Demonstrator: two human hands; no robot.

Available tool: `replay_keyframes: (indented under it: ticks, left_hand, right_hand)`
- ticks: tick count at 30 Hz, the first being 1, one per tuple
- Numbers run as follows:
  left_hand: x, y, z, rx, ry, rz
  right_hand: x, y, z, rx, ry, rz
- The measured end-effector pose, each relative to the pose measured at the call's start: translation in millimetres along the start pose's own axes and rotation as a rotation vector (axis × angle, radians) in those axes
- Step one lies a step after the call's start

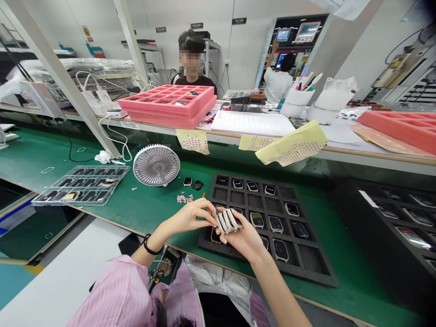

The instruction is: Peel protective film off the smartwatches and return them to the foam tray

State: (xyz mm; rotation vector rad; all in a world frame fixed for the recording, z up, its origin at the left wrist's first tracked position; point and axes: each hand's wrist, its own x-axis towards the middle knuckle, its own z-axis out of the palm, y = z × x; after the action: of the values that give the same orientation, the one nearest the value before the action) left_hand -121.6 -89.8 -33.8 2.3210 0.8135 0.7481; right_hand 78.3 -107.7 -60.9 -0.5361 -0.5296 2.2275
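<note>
A short stack of pale smartwatch cases is held on edge over the black foam tray. My right hand wraps round the stack from the right, fingers closed. From the left, my left hand has its fingertips and thumb pressed at the stack's near-left end. Whether it grips a single case there is hard to make out. Beneath the hands, the tray's compartments hold several smartwatches, such as a smartwatch at the front and another smartwatch in the back row. My hands hide part of the tray.
Left of the tray are a round white fan, two small watch pieces and pink scraps. A clear plastic tray lies farther left. Another black tray stands right. Pink foam trays sit on the shelf; a person is behind.
</note>
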Motion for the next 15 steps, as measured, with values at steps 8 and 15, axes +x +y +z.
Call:
replay_keyframes:
  ticks: [8, 15]
  left_hand:
    - [0.7, 6.1, -0.4, -0.204, -0.073, -0.007]
    - [-3.2, 8.5, 5.1, -0.163, -0.112, -0.101]
  right_hand:
    - [-5.5, 1.3, -4.4, -0.058, -0.008, 0.004]
    - [-19.0, 11.9, 2.0, -0.287, 0.017, -0.042]
